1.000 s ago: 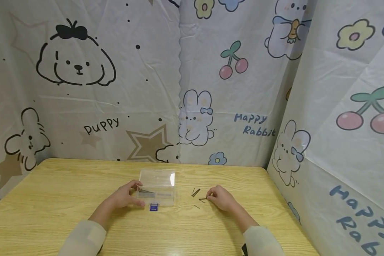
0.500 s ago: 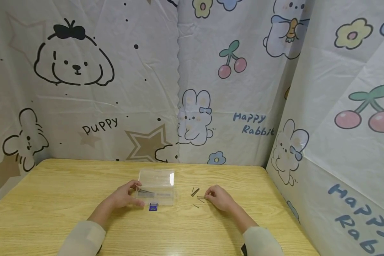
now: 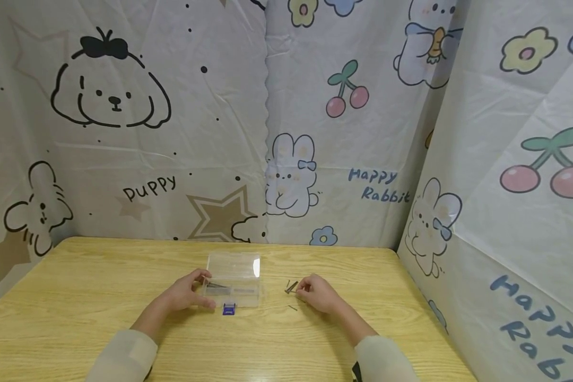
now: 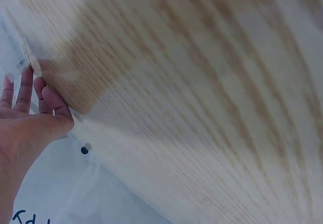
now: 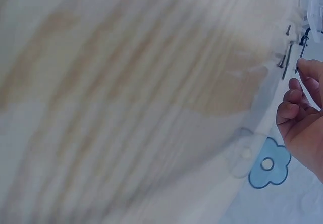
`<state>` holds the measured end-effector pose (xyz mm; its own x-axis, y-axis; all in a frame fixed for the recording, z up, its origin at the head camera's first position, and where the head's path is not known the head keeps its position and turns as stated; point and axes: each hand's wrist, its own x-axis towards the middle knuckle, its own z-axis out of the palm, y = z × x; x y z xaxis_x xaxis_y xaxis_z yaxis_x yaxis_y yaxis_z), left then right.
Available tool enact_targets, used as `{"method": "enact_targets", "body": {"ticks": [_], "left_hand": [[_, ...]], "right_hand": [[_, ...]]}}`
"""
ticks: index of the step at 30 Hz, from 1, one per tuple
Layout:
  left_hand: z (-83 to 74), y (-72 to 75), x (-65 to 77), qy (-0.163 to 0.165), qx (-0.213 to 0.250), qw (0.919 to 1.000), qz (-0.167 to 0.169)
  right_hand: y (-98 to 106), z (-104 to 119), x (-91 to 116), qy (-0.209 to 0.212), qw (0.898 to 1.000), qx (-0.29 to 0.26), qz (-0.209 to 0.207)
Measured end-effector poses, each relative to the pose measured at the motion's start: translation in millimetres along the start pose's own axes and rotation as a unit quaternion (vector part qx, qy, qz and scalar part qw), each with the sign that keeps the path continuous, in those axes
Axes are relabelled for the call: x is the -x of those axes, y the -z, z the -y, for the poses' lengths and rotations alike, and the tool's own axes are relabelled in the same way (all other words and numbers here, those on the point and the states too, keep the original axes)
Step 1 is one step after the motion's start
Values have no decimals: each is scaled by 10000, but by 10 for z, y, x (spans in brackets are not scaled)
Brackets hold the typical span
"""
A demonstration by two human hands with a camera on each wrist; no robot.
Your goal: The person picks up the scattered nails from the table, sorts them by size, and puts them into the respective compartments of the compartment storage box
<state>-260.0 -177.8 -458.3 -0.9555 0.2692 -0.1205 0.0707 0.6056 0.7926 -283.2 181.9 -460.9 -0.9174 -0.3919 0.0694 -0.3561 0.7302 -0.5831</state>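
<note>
A clear plastic box [image 3: 245, 300] with its lid [image 3: 234, 265] raised stands on the table, a blue latch [image 3: 228, 309] at its front. Dark nails [image 3: 217, 285] lie in its left compartment. My left hand [image 3: 191, 292] grips the box's left end, fingers at the back corner and thumb at the front. Right of the box, my right hand [image 3: 317, 293] pinches a nail [image 5: 304, 47] between thumb and index finger, its head end pointing away from the palm. Close by the fingertips lie several loose nails [image 5: 287, 60]. A small thin nail [image 3: 293, 307] lies nearer the front.
The wooden table [image 3: 262, 345] has light yellow grain. A patterned cloth [image 3: 196, 132] hangs behind it, and another cloth panel [image 3: 506, 239] runs along the right side.
My right hand has drawn the nail leftward, toward the box and the loose nails. The nails that lay by its fingertips no longer show on the table. My left hand stays at the box.
</note>
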Motion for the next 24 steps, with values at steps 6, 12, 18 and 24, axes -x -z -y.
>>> {"method": "enact_targets", "body": {"ticks": [6,12,18,24], "left_hand": [[17,3,-12,-28,-46,10000,-3],[7,8,-9,0,-31,10000,-14],[9,6,-8,-11,-20,10000,-6],[16,-1,-1,-21,67,10000,18]], "right_hand": [[-26,133,-83,111,9999,65,79],[-45,277,-149,158,9998,112,70],[-77,409,-209,60,9999,95,75],[-111,496,-255,152,9997,113,163]]}}
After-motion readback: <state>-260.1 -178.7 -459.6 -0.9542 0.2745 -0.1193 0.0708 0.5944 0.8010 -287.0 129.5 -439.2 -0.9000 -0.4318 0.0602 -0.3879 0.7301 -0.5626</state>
